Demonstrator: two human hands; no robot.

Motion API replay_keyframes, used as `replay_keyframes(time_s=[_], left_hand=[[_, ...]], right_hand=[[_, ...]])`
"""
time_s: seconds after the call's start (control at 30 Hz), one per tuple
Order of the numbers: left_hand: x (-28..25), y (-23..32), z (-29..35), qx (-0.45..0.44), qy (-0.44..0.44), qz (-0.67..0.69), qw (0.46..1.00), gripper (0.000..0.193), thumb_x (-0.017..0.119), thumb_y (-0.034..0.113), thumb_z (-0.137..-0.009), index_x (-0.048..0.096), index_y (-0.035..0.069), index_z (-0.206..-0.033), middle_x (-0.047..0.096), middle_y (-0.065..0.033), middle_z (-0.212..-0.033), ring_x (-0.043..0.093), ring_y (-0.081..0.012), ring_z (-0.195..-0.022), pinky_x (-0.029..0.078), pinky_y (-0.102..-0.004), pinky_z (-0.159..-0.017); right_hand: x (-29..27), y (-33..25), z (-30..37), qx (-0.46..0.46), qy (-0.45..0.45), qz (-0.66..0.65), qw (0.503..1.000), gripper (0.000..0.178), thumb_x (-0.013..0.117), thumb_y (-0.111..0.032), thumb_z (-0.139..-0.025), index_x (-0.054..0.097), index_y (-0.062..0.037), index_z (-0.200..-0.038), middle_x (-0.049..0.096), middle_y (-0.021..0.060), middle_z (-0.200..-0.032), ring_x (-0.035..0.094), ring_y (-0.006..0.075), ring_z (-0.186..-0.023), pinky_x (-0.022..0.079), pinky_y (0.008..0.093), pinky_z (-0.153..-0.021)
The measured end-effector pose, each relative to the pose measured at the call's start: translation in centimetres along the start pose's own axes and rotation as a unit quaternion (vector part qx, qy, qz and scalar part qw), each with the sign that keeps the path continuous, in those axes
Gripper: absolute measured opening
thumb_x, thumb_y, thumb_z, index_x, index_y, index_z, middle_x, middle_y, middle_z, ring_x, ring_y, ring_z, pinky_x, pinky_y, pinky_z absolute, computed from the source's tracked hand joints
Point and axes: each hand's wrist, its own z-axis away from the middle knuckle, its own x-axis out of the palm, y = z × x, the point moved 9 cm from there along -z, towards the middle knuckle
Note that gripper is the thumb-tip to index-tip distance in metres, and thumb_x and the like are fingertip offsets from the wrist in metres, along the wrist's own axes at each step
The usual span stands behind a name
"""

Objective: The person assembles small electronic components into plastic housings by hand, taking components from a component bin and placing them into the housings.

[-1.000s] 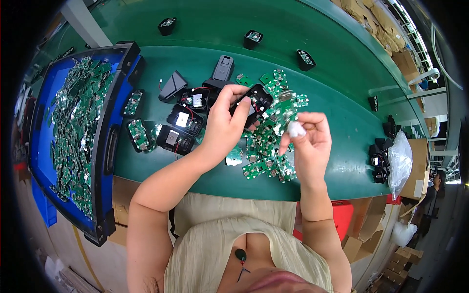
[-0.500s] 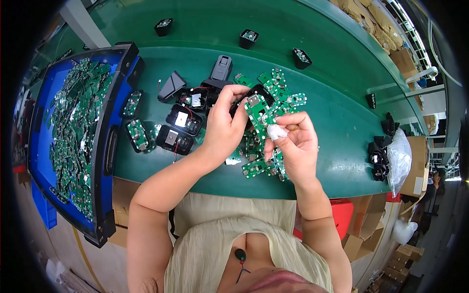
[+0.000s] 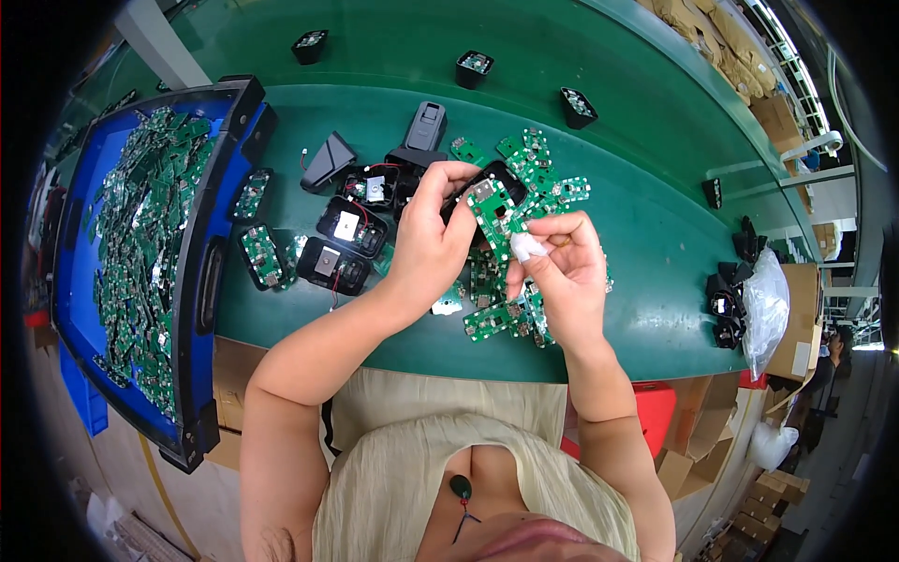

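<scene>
Two things we grasp: black housing (image 3: 511, 182) in our left hand (image 3: 436, 223), green circuit board (image 3: 489, 208) in our right hand (image 3: 567, 266), loose boards (image 3: 489, 281) beneath both.

A beige sleeveless top (image 3: 393, 459) and dark green pendant (image 3: 460, 486) are worn.

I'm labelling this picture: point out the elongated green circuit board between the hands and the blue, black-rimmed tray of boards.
Elongated green circuit board (image 3: 490, 217): head view, middle of its face.
Blue, black-rimmed rectangular tray (image 3: 194, 356): head view, right-hand rim.
</scene>
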Motion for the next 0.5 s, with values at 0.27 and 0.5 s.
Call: replay_keyframes(time_s=[0.27,0.5], left_hand=[[2.0,-0.4,0.6,-0.092,-0.078,0.168,0.978,0.032,0.053,0.005,-0.086,0.043,-0.002,-0.115,0.053,-0.0106,-0.107,0.055,-0.0112,-0.088,0.053,-0.0246,-0.066],[2.2,-1.3,1.2,-0.135,-0.082,0.070,0.985,0.031,0.058,0.008,-0.083,0.048,-0.001,-0.110,0.054,-0.0096,-0.101,0.057,-0.0109,-0.079,0.052,-0.0224,-0.059]], right_hand=[[-1.4,0.4,-1.0,-0.008,0.041,-0.007,0.999,0.016,0.051,0.003,-0.084,0.041,0.0008,-0.096,0.053,0.0101,-0.079,0.057,0.0123,-0.058,0.052,0.0244,-0.054],[-0.9,-3.2,-0.1,-0.231,0.088,0.306,0.919,0.020,0.065,-0.001,-0.076,0.063,-0.0049,-0.095,0.048,0.0051,-0.091,0.046,0.0067,-0.066,0.038,0.0180,-0.047]])
